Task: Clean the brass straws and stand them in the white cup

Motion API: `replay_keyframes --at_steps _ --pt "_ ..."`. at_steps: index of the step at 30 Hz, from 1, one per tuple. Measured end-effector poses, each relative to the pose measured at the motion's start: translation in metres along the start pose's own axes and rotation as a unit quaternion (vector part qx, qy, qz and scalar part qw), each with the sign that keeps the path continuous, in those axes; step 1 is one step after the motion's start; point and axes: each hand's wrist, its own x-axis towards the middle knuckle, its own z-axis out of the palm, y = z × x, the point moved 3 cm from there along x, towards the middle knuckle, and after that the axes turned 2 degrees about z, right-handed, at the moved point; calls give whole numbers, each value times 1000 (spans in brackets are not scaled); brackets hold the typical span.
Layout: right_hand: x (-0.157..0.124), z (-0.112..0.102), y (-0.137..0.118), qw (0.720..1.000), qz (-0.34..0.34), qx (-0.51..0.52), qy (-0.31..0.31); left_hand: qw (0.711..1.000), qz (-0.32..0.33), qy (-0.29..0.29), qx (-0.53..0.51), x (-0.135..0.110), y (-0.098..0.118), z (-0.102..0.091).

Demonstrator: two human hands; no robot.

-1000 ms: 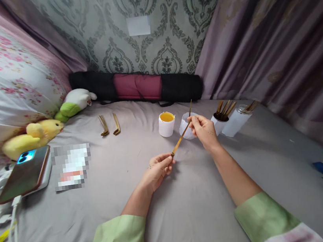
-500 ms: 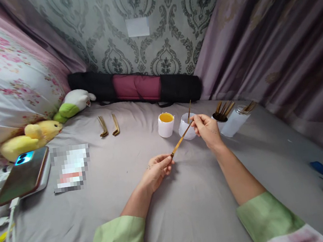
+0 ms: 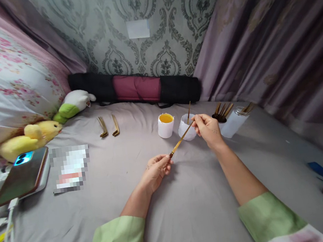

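Observation:
A slim amber-brown stick [image 3: 179, 143], shaped like a paintbrush, slants up to the right between my hands. My left hand [image 3: 158, 171] pinches its lower, darker end, which has a gold-coloured band; the very tip is hidden in the fingers. My right hand [image 3: 207, 130] has thumb and fingers closed on the thin upper end. Just behind the right hand, a translucent white cup [image 3: 186, 131] holds one upright thin stick [image 3: 189, 112]. To its left stands a white tub [image 3: 165, 129] with yellow inside. A dark-mouthed cup [image 3: 219, 119] with several brown sticks is partly hidden by the right hand.
A white jar [image 3: 233, 124] with sticks leans at the right. Bent gold-coloured pieces [image 3: 115, 126] lie left of the tub. Further left are a phone [image 3: 27, 174], a blurred packet [image 3: 70, 168] and plush toys [image 3: 30, 140]. A long black-and-maroon bag [image 3: 136, 86] lies against the wall.
Both hands keep nearly the same place and grip on the stick. The view has shifted very slightly; nothing was picked up or put down.

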Motion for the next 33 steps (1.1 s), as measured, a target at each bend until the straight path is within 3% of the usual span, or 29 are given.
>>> replay_keyframes --at_steps 7,24,33 --pt "10 -11 -9 1000 -10 9 24 999 -12 3 -53 -1 5 -3" --pt "56 -71 -56 986 -77 -27 146 987 -41 13 -153 0 11 -8" --pt "83 -91 -55 970 -140 -90 179 986 -45 12 -162 1 11 -9"
